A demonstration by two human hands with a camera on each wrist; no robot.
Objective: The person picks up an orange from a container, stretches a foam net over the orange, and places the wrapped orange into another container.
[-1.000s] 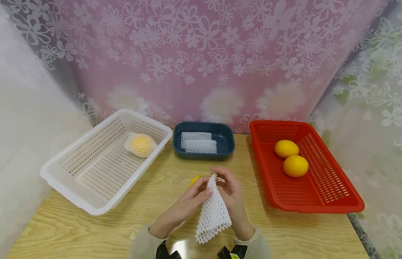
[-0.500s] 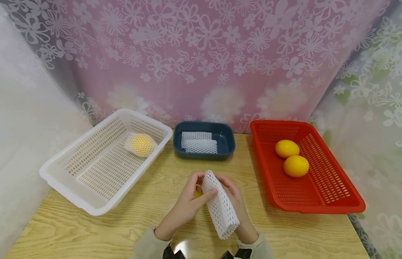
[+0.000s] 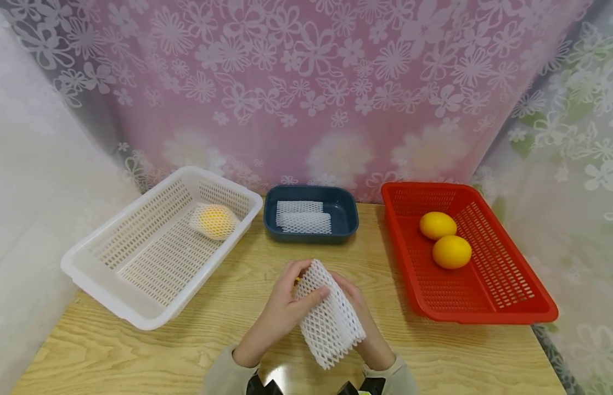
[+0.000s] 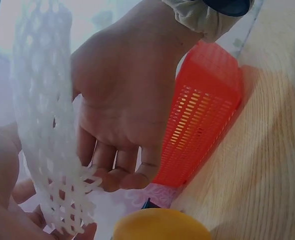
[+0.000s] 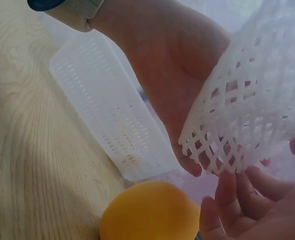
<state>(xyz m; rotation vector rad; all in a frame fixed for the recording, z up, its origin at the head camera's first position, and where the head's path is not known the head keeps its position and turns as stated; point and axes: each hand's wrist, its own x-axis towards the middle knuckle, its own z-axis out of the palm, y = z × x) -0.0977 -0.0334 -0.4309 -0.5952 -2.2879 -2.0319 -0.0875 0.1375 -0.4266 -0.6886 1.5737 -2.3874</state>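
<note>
Both hands hold a white foam fruit net (image 3: pixel 331 321), a soft mesh sleeve, above the table close to the person. My left hand (image 3: pixel 281 304) grips its left side, thumb lying across the front of the mesh. On the far side, the right hand (image 3: pixel 361 312) holds the sleeve, its fingers partly hidden by it in the head view. In the right wrist view, right fingertips (image 5: pixel 227 186) pinch the net's open rim. A yellow fruit (image 5: pixel 150 212) lies on the table beyond the hands. Only a sliver of it shows past the left hand in the head view.
At left is a white basket (image 3: pixel 103 285) holding one netted yellow fruit (image 3: pixel 216 221). A dark blue tray (image 3: pixel 343 211) at the back holds foam nets (image 3: pixel 306 223). The red basket (image 3: pixel 410 285) on the right contains two yellow fruits (image 3: pixel 451 252). A floral curtain (image 3: pixel 306 109) hangs behind.
The net, narrow and pinched at its top a second ago, now spreads wider and flatter between the hands. The left thumb has shifted onto its front, and the net covers more of the fruit.
</note>
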